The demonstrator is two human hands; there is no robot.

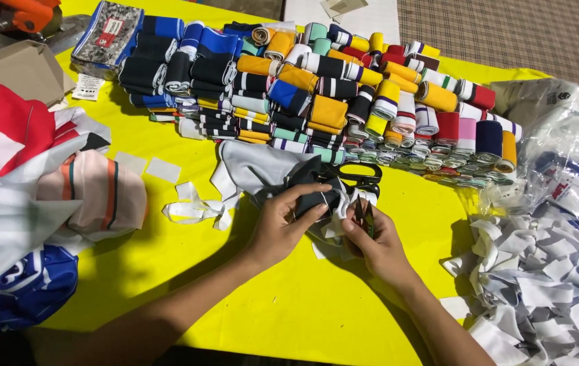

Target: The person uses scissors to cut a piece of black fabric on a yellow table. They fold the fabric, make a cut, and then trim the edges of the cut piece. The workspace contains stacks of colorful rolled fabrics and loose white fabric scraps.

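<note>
L. hand (281, 227) pinches dark collar strip (313, 201) on grey cloth (255, 169), centre of yellow table (289, 305). R. hand (370, 237) closed on small snips (362, 211). Black scissors (357, 175) just behind; folded trim stacks (316, 95) beyond; white scraps (540, 285) at right.

A single head-worn camera looks steeply down and forward from above the person's own forearms, close over the yellow worktop (289, 318). It faces the far edge, where rolled fabric strips (343, 102) fill the upper frame, and the hands sit near the centre.
</note>
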